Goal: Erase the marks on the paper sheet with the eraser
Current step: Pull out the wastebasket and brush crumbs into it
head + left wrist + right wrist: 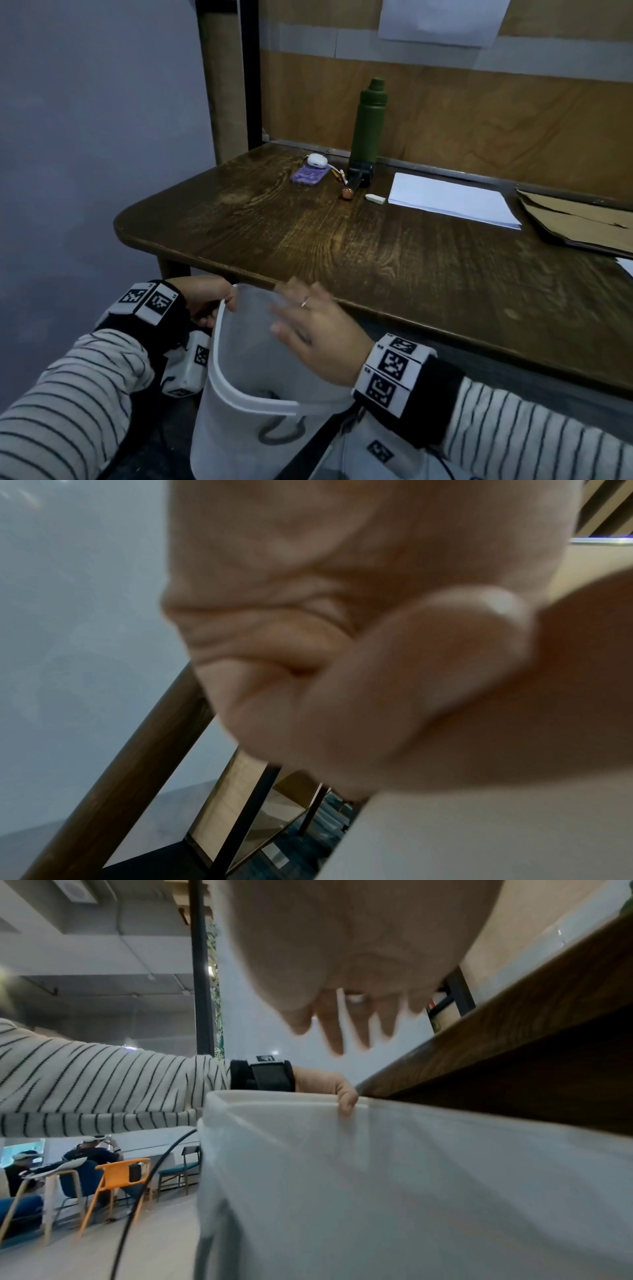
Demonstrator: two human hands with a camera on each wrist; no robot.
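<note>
A stack of white paper sheets [452,202] lies on the dark wooden table [376,253] at the back right. A small white eraser [375,198] sits just left of the stack. Below the table's front edge stands a translucent white plastic bin [246,383]. My left hand [209,301] grips the bin's rim at its far left side, thumb over the edge [346,1099]. My right hand [308,325] hovers over the bin's mouth with straight, spread fingers and holds nothing. Both hands are far from the paper and the eraser.
A green bottle [370,123], a black clip stand [360,173], a purple phone [307,176], a white earbud case [317,160] and a small copper-tipped tube [349,192] stand at the table's back. Cardboard [575,219] lies at the right. A wooden panel backs the table.
</note>
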